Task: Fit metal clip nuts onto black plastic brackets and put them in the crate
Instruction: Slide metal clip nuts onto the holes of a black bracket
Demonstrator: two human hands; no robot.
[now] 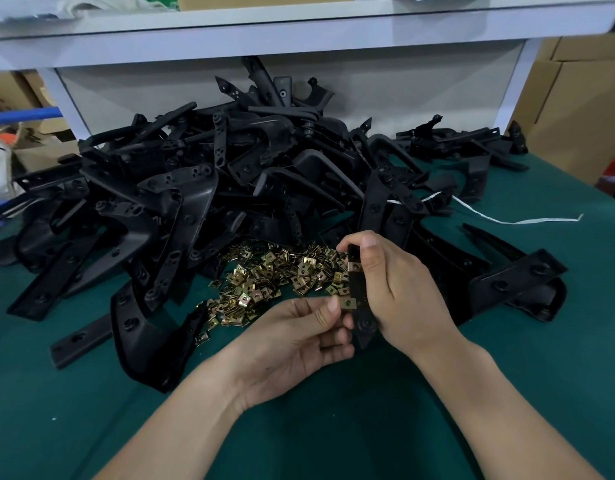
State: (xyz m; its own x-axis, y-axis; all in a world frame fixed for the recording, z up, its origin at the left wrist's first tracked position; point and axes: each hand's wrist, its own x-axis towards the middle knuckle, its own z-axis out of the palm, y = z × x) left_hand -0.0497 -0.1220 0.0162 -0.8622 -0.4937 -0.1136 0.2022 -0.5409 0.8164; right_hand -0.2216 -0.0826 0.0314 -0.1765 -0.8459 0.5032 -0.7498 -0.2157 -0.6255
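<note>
second clip going on, and it could slip

the right hand (399, 289) grips a narrow black bracket (363, 322) upright over the green table (333, 427). one clip nut looks seated on its upper part (353, 266). the left hand (299, 330) pinches a second clip nut (348, 303) between thumb and fingertip, right at the bracket's left edge. so the hands are together, each clamped on its own part.

the risks from here, as i read it: the pinch is small, so a skewed push could pop the nut free into the heap of loose clip nuts (281, 275) below. if the nut goes on crooked, its hole may miss the bracket's hole. the bracket is held along one side only and could twist under the push. the pile of brackets (212, 174) sits close behind. no crate is in view.
</note>
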